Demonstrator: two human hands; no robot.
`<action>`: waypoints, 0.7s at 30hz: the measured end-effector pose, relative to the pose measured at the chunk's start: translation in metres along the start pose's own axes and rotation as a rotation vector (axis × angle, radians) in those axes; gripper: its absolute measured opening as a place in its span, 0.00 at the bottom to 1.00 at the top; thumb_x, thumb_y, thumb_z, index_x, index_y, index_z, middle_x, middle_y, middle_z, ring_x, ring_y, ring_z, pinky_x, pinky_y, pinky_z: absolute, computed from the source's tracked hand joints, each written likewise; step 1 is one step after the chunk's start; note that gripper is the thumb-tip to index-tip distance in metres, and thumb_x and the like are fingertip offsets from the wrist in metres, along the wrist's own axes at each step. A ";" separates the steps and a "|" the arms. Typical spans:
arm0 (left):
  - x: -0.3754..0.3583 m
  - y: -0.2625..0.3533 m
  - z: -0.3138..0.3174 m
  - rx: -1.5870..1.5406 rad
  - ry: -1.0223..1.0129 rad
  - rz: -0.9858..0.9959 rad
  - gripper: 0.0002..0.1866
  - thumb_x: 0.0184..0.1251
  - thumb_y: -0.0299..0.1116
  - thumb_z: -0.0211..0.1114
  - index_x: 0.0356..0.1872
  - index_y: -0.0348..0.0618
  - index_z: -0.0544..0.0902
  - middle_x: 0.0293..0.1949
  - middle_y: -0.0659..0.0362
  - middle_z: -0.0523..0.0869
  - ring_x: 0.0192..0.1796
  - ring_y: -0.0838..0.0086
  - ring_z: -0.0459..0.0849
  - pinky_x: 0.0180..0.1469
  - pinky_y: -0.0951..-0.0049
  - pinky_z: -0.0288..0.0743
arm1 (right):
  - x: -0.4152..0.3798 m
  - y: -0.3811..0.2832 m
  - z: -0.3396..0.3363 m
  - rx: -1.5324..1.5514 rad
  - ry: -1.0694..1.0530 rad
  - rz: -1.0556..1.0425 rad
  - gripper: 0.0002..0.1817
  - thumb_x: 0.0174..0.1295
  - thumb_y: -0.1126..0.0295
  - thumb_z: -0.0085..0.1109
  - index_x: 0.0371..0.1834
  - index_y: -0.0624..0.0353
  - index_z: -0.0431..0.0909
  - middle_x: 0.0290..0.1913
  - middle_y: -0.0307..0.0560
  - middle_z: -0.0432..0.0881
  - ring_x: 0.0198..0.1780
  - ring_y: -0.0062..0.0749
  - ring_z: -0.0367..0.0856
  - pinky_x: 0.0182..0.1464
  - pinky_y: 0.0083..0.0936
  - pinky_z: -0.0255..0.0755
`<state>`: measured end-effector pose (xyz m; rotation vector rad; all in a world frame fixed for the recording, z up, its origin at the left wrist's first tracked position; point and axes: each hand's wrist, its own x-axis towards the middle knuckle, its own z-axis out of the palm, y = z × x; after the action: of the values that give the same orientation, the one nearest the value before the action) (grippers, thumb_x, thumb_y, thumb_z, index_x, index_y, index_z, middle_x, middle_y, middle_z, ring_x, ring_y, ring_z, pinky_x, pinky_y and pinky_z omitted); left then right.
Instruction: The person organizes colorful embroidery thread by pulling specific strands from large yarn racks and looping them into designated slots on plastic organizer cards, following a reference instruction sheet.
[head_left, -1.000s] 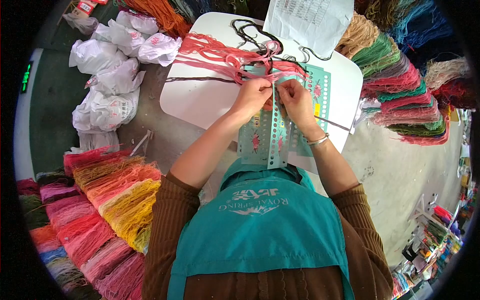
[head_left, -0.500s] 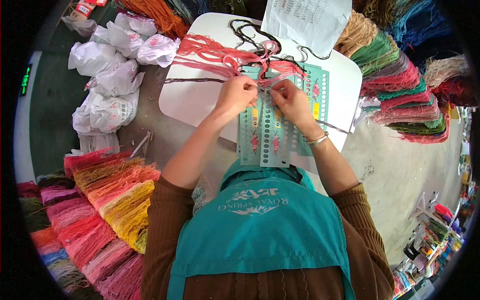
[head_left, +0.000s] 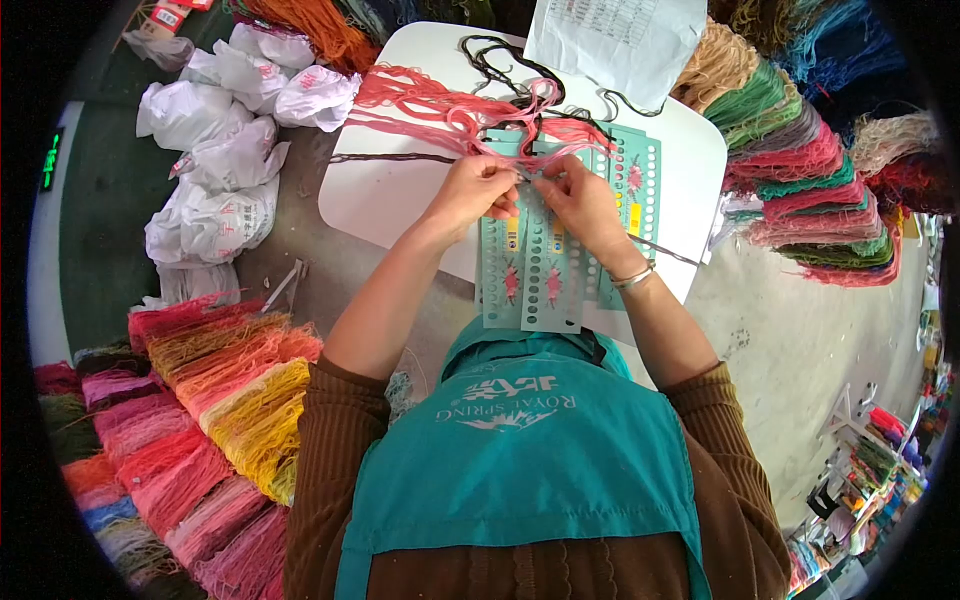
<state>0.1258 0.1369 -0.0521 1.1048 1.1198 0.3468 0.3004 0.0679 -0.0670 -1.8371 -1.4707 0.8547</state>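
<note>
At the near edge of the white table [head_left: 400,200], I have both hands on the teal punched cards [head_left: 530,270], which overhang that edge toward my apron. My left hand [head_left: 475,190] and right hand [head_left: 580,200] meet at the upper end of the cards, each pinching a pink strand [head_left: 528,160] between thumb and fingertips; fingers are closed on the strand, not released. I count three cards lying side by side, possibly overlapped; each carries rows of round holes. Judged from the layout, the work is at an early stage: only the holes at the upper end of the cards appear to hold thread, and the rows toward my body show open. Beyond the cards, farther onto the table, one loose pink yarn bundle [head_left: 430,110] lies spread, with dark yarn [head_left: 500,65] looped past it. One printed sheet [head_left: 620,40] rests at the far table edge. Left of the table, several white bags [head_left: 230,140] sit on the floor; I cannot give an exact number. Stacked colored skeins [head_left: 200,420] flank the table on both sides.
</note>
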 end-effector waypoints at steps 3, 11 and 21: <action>-0.006 0.007 0.007 0.030 -0.083 0.034 0.08 0.69 0.34 0.58 0.37 0.41 0.80 0.24 0.64 0.80 0.24 0.82 0.79 0.25 0.83 0.73 | 0.000 -0.002 0.001 -0.072 0.017 -0.030 0.17 0.57 0.58 0.65 0.41 0.58 0.76 0.25 0.51 0.82 0.30 0.47 0.83 0.31 0.39 0.74; -0.004 0.006 0.012 -0.111 -0.236 0.040 0.08 0.69 0.33 0.57 0.38 0.40 0.81 0.19 0.64 0.79 0.19 0.83 0.76 0.21 0.82 0.67 | 0.014 0.016 0.007 0.270 0.043 -0.058 0.20 0.63 0.53 0.61 0.44 0.61 0.76 0.29 0.50 0.84 0.31 0.38 0.84 0.35 0.31 0.76; 0.017 0.004 0.028 0.546 -0.029 0.455 0.06 0.64 0.30 0.57 0.30 0.41 0.80 0.17 0.69 0.72 0.19 0.82 0.69 0.23 0.78 0.65 | 0.008 0.009 -0.002 0.531 -0.022 0.087 0.19 0.67 0.55 0.57 0.46 0.62 0.75 0.27 0.42 0.82 0.28 0.23 0.78 0.33 0.21 0.71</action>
<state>0.1578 0.1360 -0.0579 1.8527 0.9501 0.3861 0.3085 0.0739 -0.0742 -1.4983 -1.0468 1.1787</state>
